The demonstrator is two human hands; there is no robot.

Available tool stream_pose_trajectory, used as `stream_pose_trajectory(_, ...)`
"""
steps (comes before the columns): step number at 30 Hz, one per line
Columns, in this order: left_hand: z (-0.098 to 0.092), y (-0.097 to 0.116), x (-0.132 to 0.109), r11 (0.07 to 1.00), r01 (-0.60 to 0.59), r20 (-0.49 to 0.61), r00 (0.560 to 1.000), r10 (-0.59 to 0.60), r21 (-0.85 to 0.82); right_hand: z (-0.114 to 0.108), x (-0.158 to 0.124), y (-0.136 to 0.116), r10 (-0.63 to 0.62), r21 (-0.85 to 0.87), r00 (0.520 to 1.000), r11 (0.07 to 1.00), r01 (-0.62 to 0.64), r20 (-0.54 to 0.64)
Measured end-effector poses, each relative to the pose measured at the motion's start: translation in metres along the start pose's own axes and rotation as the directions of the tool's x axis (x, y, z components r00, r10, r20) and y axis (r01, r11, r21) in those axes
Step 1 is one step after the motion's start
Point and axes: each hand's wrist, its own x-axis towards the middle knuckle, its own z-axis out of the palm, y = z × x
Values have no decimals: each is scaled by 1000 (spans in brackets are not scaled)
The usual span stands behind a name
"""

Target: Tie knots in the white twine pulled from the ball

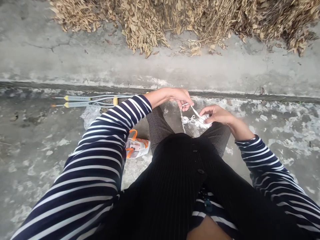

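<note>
My left hand is closed in a pinch on a strand of white yarn, which runs taut down to my right hand. Below the left fingers hangs a thin, twisted or chained length of white cord. My right hand is curled, with thumb and fingers closed about the other end of the strand. Just under it a loose white bundle of yarn rests by my right knee, partly covered by the fingers. Some loops trail from the bundle toward the hanging cord. Both hands are above my lap, a short way apart.
A pair of grey crutches with yellow parts lies at the left, by a crumpled clear plastic bag. Beside my left leg stands a bag with orange handles. Dried leafy stalks lie on the concrete ledge ahead.
</note>
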Motion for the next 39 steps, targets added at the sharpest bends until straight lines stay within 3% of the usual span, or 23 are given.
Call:
stream_pose_trajectory(3,0,-8,15,993,58,-82,995,-50,103,-10,2,8,134,151,977,976,-160,167)
stream_pose_trajectory(6,14,-18,19,990,68,-132,990,-52,127,-18,2,21,163,268,964,939,-216,209)
stream_pose_trajectory(11,60,-31,-1,950,-268,-291,932,215,-159,-25,-6,34,167,464,980,863,-199,109)
stream_pose_trajectory(15,98,-31,-15,903,-327,-300,923,241,-280,-23,-12,28,172,513,985,844,-158,21)
stream_pose_trajectory(19,113,-22,-10,918,-349,-403,880,252,-188,-17,-14,20,134,522,988,850,-74,-78)
stream_pose_trajectory(22,112,-19,-3,937,-346,-475,834,281,-54,-14,-17,19,114,502,985,864,-34,-129)
stream_pose_trajectory(25,102,-15,-7,952,-303,-436,863,255,-44,-13,-21,18,107,450,984,893,-31,-143)
stream_pose_trajectory(28,83,1,-19,974,-206,-211,960,183,-91,-14,-24,14,62,314,989,949,-17,-135)
stream_pose_trajectory(31,57,23,-27,992,-53,25,998,56,-112,-14,-25,4,-32,140,996,989,43,-80)
stream_pose_trajectory(35,32,43,-21,957,146,-39,986,-161,-250,-10,-21,-10,-159,34,986,986,161,-46)
stream_pose_trajectory(39,26,46,-10,943,219,-17,973,-231,-250,-5,-20,-14,-231,-4,969,973,231,-93)
